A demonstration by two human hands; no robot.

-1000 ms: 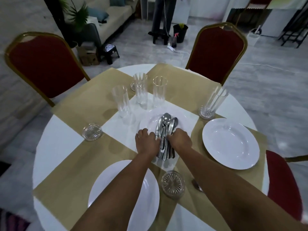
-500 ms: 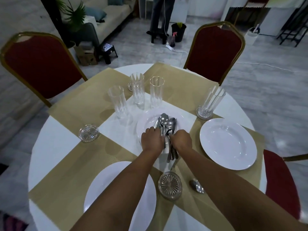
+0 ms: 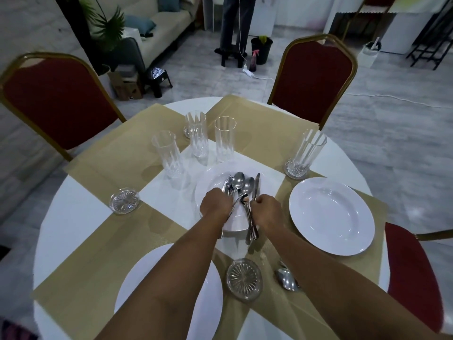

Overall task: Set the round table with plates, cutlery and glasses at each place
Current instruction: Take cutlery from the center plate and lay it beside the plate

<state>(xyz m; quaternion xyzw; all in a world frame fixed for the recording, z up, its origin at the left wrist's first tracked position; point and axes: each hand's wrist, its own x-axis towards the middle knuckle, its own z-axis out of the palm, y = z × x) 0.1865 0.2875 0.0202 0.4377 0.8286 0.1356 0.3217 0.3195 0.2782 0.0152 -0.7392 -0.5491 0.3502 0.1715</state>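
Head view: nearest us on the desk (image 3: 76,212) lie a white plate (image 3: 137,288), a glass coaster (image 3: 244,278) and a spoon (image 3: 285,280). Beyond, we see the left hand (image 3: 215,207) and right hand (image 3: 267,212) each gripping cutlery (image 3: 239,180) over the centre plates (image 3: 208,179). Tall glasses (image 3: 223,141) stand farther back.

Three tall glasses (image 3: 196,134) are standing close together just behind the centre plate (image 3: 210,182), blocking a straight reach across. A fourth glass (image 3: 307,153) is guarding the right, beside the right plate (image 3: 331,215). A coaster (image 3: 244,278) and what seems a spoon (image 3: 286,280) are lying low nearer in. Open placemat (image 3: 264,123) is stretching beyond the glasses, and bare cloth (image 3: 73,217) is lying at left.
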